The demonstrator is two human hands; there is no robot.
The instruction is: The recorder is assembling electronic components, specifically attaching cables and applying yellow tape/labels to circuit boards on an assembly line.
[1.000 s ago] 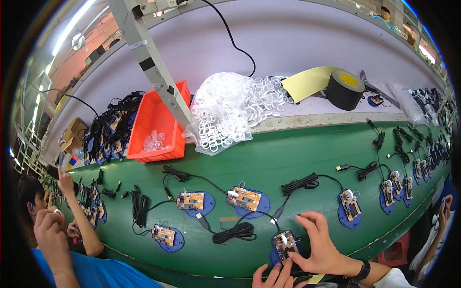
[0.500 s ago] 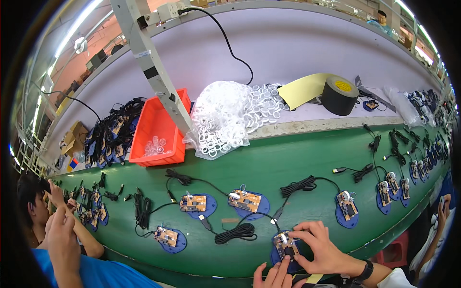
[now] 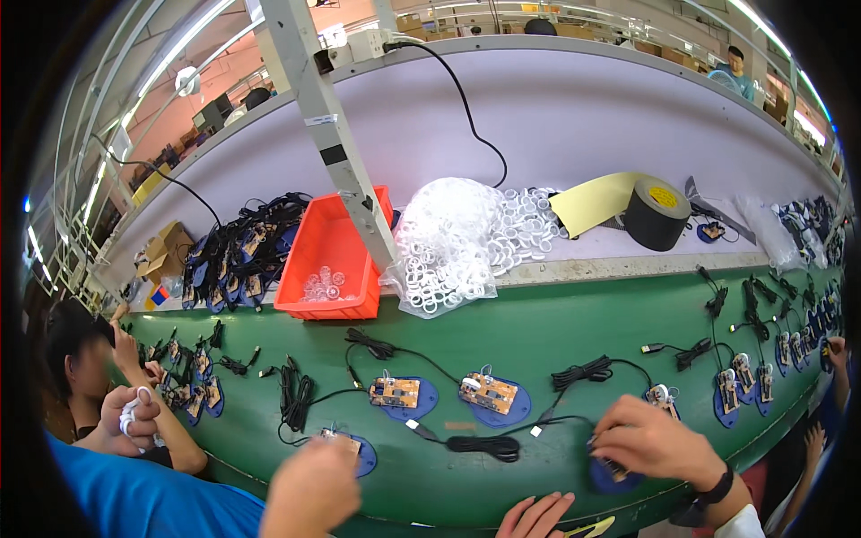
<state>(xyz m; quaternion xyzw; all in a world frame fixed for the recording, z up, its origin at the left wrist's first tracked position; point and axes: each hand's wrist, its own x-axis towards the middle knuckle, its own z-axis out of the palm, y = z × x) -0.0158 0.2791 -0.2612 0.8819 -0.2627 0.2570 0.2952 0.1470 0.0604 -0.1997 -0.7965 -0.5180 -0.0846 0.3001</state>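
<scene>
A blue computer-mouse base [image 3: 617, 479] with a tan circuit board and a black cable lies near the belt's front edge. Over it, my right hand [image 3: 653, 441] is closed, thumb and fingertips on the board's far left part; the fingers cover most of the board. My left hand [image 3: 536, 516] is at the lower edge, fingers stretched out, to the left of the base and off it. Beside its fingertips is a yellow strip [image 3: 592, 527] with dark marks, partly cut off. Another blue mouse base [image 3: 518, 405] with a white wheel lies beyond my hands.
A co-worker's blurred hand [image 3: 314, 484] covers a base at left; their other hand [image 3: 130, 417] holds white rings. Behind the green belt [image 3: 529, 332] stand a red bin [image 3: 327, 307] with clear wheels, a bag of white rings [image 3: 444, 260] and a black tape roll [image 3: 659, 215].
The view has shifted. My right hand has moved the base rightward, and my left fingers have come off its board. The co-worker's hand has reached in over the left base.
</scene>
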